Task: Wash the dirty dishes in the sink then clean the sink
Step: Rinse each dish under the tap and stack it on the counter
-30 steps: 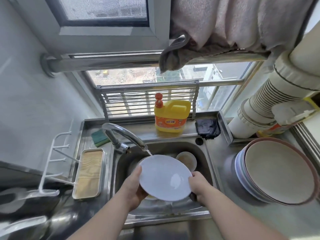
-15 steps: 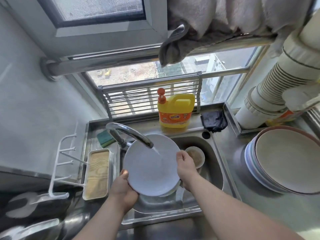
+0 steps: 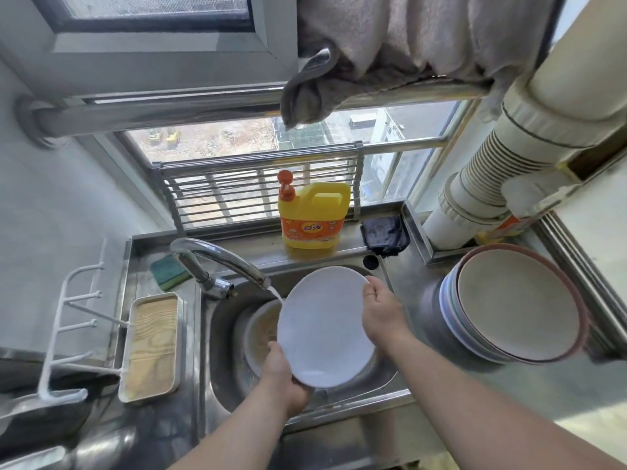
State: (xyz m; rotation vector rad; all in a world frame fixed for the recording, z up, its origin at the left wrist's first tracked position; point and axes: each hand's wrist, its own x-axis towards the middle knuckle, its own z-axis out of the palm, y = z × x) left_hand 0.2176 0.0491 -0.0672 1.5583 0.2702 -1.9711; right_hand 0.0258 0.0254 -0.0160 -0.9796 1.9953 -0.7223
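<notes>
- Hands hold one white plate (image 3: 325, 329) tilted over the steel sink (image 3: 220, 334): the left hand (image 3: 283, 381) grips its lower rim with curled fingers, and the right hand (image 3: 381, 315) clasps its upper right rim, fingers bent round the edge.
- Water runs from the faucet (image 3: 220, 257) and meets the plate's upper left edge, up and across from the left-hand grip.
- Behind the held plate, just left of it and above the left hand, a dirty plate (image 3: 263, 330) with brownish residue lies in the basin.
- Right of the right hand, on the counter, a stack of bowls (image 3: 512, 307) leans, its topmost one beige with a reddish rim.
- Beyond both hands, on the back ledge, a yellow detergent bottle (image 3: 314, 218) with an orange pump stands upright, and a dark cloth (image 3: 385, 235) lies just to its right.
- Left of the faucet base a green sponge (image 3: 168, 273) rests on the ledge.
- Further left of the left hand, beside the sink, sits a wood-grain tray (image 3: 152, 347), with a white rack (image 3: 73, 334) next to it.
</notes>
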